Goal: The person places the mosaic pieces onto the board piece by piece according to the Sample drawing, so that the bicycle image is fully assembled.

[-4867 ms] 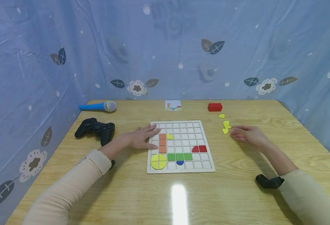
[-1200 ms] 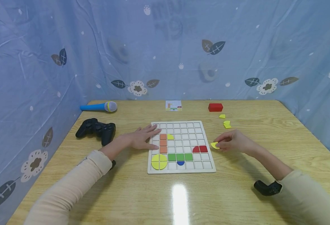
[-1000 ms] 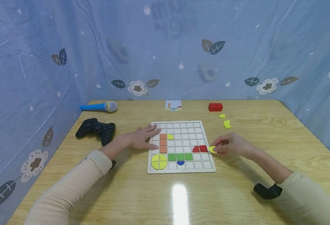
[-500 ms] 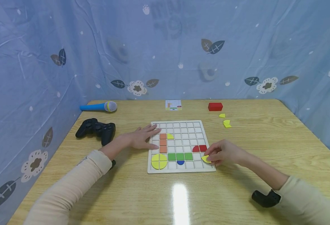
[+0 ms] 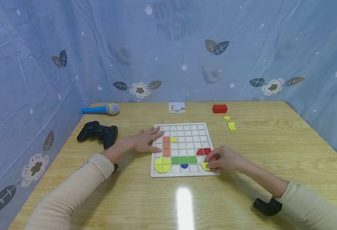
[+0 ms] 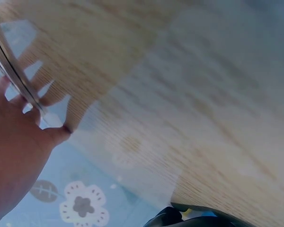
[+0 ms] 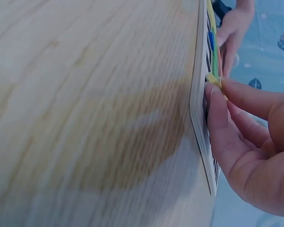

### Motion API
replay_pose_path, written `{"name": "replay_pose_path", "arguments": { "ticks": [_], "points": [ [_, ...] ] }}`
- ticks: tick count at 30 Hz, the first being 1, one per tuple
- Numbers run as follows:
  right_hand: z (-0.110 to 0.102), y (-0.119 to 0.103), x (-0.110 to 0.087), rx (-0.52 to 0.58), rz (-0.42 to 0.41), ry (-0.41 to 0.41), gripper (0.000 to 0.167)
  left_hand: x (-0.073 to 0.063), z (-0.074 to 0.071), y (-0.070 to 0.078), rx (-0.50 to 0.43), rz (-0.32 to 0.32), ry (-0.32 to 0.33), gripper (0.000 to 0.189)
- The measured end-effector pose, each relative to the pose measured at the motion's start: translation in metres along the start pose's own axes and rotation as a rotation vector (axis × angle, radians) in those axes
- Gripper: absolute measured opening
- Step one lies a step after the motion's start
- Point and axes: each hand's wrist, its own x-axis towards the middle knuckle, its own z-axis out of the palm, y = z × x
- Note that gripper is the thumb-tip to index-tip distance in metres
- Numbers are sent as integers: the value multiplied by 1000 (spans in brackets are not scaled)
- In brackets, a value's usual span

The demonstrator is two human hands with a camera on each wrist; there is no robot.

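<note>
My right hand [image 5: 225, 158] pinches a yellow quarter-circle tile [image 5: 204, 166] between thumb and fingers, over the near right corner of the white grid board [image 5: 183, 175]. In the right wrist view the tile [image 7: 212, 79] sits at the fingertips, close over the board's cells. Fingers spread, my left hand [image 5: 143, 141] rests on the board's left edge. On the grid lie an orange column [image 5: 166, 145], a yellow circle [image 5: 162, 165] of quarter tiles, a single yellow quarter [image 5: 174, 139], a green row [image 5: 183, 160], a blue half-circle [image 5: 184, 166] and two red tiles [image 5: 204, 151].
Several loose yellow quarter tiles [image 5: 231, 127] lie right of the board, before a red block [image 5: 220, 109]. A small pattern card [image 5: 177, 107] lies behind the board. On the left are a black game controller [image 5: 98, 131] and a blue toy microphone [image 5: 96, 109].
My right hand has taken a yellow quarter tile from the loose group and carried it left and toward me, over the board's near right corner. My left hand has stayed in place.
</note>
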Motion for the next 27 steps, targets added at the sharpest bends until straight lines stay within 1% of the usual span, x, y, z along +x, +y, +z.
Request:
{"name": "replay_pose_path", "arguments": {
  "ticks": [8, 12, 17, 20, 23, 27],
  "points": [
    [3, 1, 4, -42, -40, 6, 8, 0, 1, -1, 1, 9, 9, 84],
    [4, 0, 5, -34, -29, 14, 9, 1, 1, -2, 9, -2, 1, 84],
    [4, -2, 4, -23, 3, 37, 12, 2, 1, -3, 15, 8, 7, 85],
    [2, -4, 2, -1, 1, 33, 17, 3, 2, -4, 18, 10, 9, 85],
    [-1, -4, 1, 38, -8, -10, 24, 4, 3, -5, 22, 4, 5, 85],
    [-4, -3, -3, 109, -30, -134, 35, 3, 3, -5, 24, 2, 4, 85]
  ]
}}
